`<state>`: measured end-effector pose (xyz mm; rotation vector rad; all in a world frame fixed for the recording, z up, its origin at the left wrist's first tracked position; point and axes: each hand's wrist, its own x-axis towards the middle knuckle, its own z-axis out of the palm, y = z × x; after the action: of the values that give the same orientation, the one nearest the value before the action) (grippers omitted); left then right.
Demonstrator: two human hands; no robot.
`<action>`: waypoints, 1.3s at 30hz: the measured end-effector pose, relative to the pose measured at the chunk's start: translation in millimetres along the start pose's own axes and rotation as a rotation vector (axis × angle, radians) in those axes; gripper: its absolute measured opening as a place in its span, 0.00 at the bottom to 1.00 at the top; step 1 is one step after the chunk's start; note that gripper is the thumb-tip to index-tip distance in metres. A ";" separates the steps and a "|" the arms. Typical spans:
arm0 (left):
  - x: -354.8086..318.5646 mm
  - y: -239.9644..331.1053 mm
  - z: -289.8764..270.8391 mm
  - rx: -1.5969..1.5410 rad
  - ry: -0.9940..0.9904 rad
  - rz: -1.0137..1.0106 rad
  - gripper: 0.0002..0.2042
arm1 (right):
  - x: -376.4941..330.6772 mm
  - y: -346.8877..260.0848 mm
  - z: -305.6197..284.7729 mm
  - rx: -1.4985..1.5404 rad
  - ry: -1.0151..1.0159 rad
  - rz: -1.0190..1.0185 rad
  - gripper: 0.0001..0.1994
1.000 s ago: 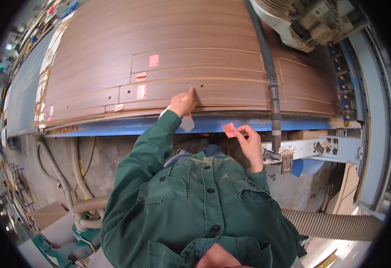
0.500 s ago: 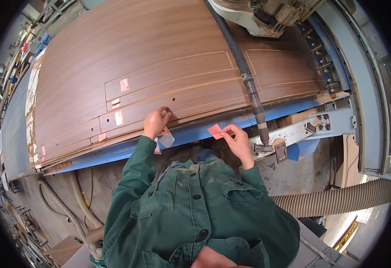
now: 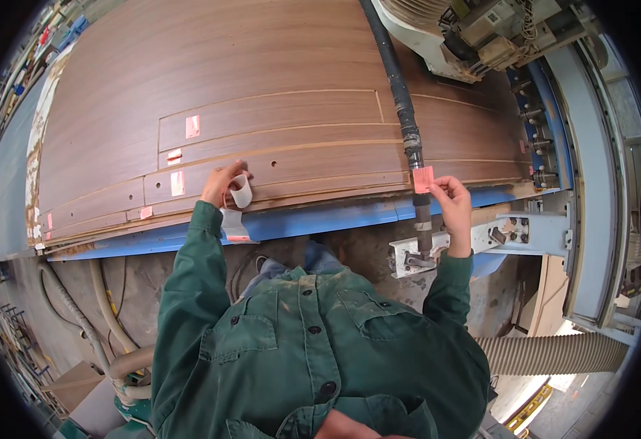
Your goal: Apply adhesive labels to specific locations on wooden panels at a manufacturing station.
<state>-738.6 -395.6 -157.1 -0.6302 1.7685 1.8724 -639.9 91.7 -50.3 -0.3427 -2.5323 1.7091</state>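
My right hand (image 3: 454,208) pinches a small pink label (image 3: 423,180) between thumb and fingertips. The label is held up in front of the dark pipe (image 3: 402,95), and I cannot tell whether it touches it. My left hand (image 3: 224,183) is closed round a curled strip of label backing (image 3: 241,193), its tail hanging over the panel's near edge with a bit of pink at the end. Beneath that hand lies a large brown wood-grain panel (image 3: 262,58) with grooves cut into it. Several pink labels (image 3: 192,126) are on its left part.
The pipe slants across the panel to a white metal arm (image 3: 437,252). A machine head (image 3: 481,44) stands at the far right, beside a grey frame (image 3: 565,183). A blue beam (image 3: 320,227) runs along the near edge. Ribbed hoses (image 3: 555,353) lie low right and left.
My right hand has moved right and away from me with the label, from near the blue beam to the pipe. The strip in my left hand shows more fully. The view has shifted slightly.
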 end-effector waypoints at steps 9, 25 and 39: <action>16.9 0.4 -10.1 -0.010 0.087 -0.200 0.24 | 80.8 0.5 -34.9 0.089 -0.058 0.019 0.04; 32.1 -10.8 -19.1 0.112 0.316 -0.284 0.36 | 185.8 27.4 -53.5 0.101 -0.109 0.003 0.04; 31.2 -15.5 -24.0 0.187 0.415 -0.243 0.38 | 265.0 49.8 -51.4 -0.042 -0.129 0.096 0.06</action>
<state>-753.0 -417.8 -190.2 -1.1671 1.9817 1.4657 -881.3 214.6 -94.8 -0.3737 -2.6876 1.7677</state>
